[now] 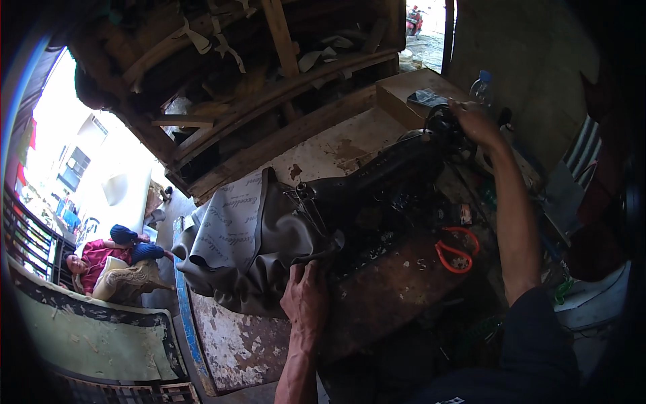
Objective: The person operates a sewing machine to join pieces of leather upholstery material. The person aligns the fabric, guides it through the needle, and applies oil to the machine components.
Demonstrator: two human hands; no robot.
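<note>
The grey cloth (262, 249) is pressed flat by the left hand (306, 296) beside the black sewing machine (390, 182), whose far-end wheel (441, 121) is gripped by the right hand (474, 121).

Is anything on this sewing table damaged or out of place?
The table top is worn, its pale coating flaking off in patches. Orange scissors lie loose beside the black sewing machine. Nothing looks spilled.

Rough brown wooden shelves of planks and beams (269, 101) are seen along the far edge of the worn, paint-flaked worktable (235, 343). Bright daylight is admitted through the opening at the left (74, 155). A bare grey wall (518, 47) is seen at the right.
</note>
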